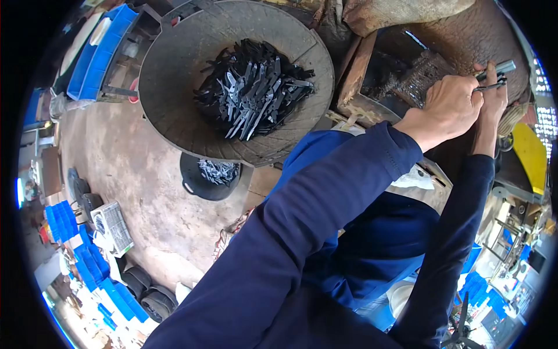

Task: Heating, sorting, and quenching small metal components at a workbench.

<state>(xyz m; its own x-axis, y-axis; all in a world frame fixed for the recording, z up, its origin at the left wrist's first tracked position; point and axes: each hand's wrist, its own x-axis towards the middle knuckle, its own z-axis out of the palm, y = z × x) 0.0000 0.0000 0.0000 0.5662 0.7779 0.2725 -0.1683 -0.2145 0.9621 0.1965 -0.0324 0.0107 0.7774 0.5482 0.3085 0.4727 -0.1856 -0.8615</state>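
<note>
Both my hands are close together at the upper right, beside a wet brown, rough-surfaced machine part. My left hand [447, 107] is closed in a fist around a slim dark metal piece [492, 87], whose end sticks out toward my right hand. My right hand [493, 104] is closed too, its fingers against a short silvery metal bar [504, 67]. The fingers hide how the two pieces meet. Left of my arms, a big round metal pan [174, 87] holds a heap of slim dark metal parts [256, 93], some with shiny faces.
A wood-edged trough [356, 72] with a dark, grimy block [427, 75] lies just left of my hands. On the floor under the pan stands a black tub [195, 189] of small metal pieces. Blue bins [93, 264] line the left, and a yellow panel [530, 157] stands right.
</note>
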